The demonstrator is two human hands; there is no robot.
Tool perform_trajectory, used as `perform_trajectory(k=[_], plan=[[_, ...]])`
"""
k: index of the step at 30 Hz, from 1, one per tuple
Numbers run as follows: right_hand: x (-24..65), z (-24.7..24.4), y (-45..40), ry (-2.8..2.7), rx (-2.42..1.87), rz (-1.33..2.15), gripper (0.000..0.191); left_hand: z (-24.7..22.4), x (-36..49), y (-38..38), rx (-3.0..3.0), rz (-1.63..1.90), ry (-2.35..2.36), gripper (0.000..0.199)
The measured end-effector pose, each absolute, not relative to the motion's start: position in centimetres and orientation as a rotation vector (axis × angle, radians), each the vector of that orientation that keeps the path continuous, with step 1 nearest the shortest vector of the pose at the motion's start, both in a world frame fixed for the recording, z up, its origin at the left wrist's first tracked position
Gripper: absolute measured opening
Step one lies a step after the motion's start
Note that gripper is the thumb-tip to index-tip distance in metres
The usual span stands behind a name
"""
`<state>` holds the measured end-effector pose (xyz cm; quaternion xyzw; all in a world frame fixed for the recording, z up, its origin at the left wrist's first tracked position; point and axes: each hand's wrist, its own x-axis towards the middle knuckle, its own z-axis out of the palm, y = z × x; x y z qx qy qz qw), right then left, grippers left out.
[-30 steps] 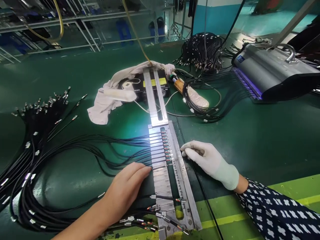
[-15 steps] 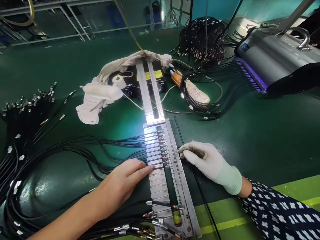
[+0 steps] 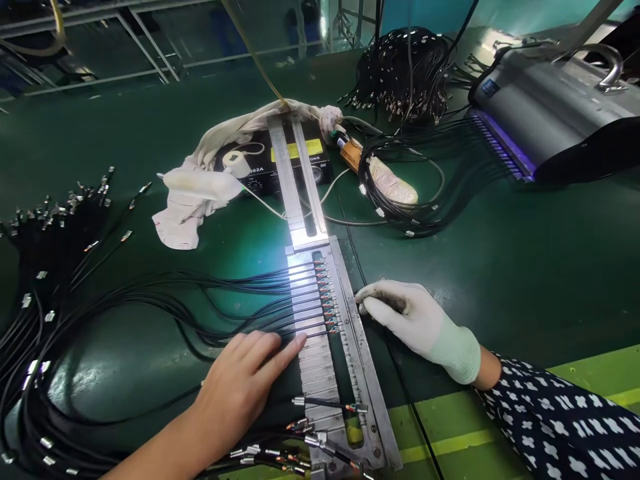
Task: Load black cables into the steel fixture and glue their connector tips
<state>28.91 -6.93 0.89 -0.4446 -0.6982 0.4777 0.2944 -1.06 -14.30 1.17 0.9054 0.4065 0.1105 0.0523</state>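
Observation:
A slotted metal fixture (image 3: 320, 373) lies lengthwise on the table. Several black cables (image 3: 270, 290) cross its upper slots side by side, their stripped coloured wire ends and small metal connectors (image 3: 327, 293) in a row over the opening. My bare left hand (image 3: 245, 380) rests left of the fixture, thumb stretched onto its edge just below the lowest seated cable, the other fingers bent apart from it, tips partly hidden. My right hand (image 3: 413, 323), in a white, dirt-stained glove, is closed in a pinch at the fixture's right rail; what its fingertips hold is hidden.
A black soldering station (image 3: 257, 183) stands behind, under a metal bracket and a white cloth (image 3: 183, 227). Cable bundles lie at left (image 3: 55, 253) and back right (image 3: 400, 80). A silver machine (image 3: 555, 113) with purple light is right. Loose cable ends (image 3: 275, 457) lie at the near edge.
My left hand has shifted slightly, its fingers spreading away from the thumb, which stays at the fixture's edge. My right hand remains nearly still. The view has moved a little.

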Motion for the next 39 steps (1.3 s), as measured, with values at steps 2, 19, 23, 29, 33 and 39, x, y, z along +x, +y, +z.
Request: perform_trajectory(k=[2, 19, 23, 29, 33, 39], plan=[[28.9, 0.9, -7.0, -1.853, -1.172, 1.272, 0.017, 1.7, 0.0, -13.8, 2.774, 0.315, 1.211, 0.038], [28.6, 1.5, -9.2, -2.104, -0.676, 0.904, 0.027, 3.8, 1.4, -17.7, 2.134, 0.276, 1.285, 0.008], [27.5, 1.3, -10.9, -2.433, -0.370, 0.605, 0.026, 3.1, 1.4, -17.9, 2.099, 0.249, 1.333, 0.015], [26.9, 0.8, -11.1, -2.389, -0.348, 0.699, 0.029, 3.9, -5.9, -20.0, 2.250, 0.269, 1.535, 0.012], [27.3, 1.1, -10.5, -2.151, -0.572, 0.834, 0.011, 3.9, -6.1, -20.6, 2.444, 0.368, 1.561, 0.015], [27.8, 0.9, -9.7, -1.933, -0.842, 0.882, 0.016, 2.2, 1.0, -17.5, 2.519, 0.433, 1.447, 0.015]])
